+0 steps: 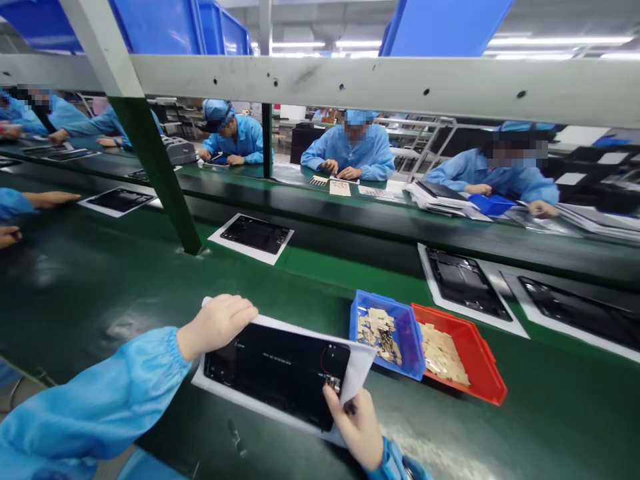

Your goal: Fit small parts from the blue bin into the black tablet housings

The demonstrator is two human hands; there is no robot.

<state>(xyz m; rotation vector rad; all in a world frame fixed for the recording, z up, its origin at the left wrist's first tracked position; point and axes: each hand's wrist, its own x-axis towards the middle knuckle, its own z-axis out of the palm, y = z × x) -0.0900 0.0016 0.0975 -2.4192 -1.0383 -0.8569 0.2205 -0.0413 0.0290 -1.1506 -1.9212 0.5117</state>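
A black tablet shell (pixel 277 370) lies on a white sheet (pixel 363 363) on the green bench in front of me. My left hand (pixel 216 324) rests curled over the shell's top left corner and grips its edge. My right hand (pixel 356 425) pinches the shell's lower right edge together with the sheet, whose corner curls up beside the thumb. Just right of the shell sit a blue bin (pixel 406 327) and a red bin (pixel 475 347), both filled with small tan parts.
More black shells on white sheets lie on the belt: one (pixel 255 235) by a green post (pixel 155 167), others (pixel 463 280) at right. A grey rail (pixel 350 80) crosses overhead. Across the line, several people in blue coats work; another person's hands (pixel 47 199) reach in at left.
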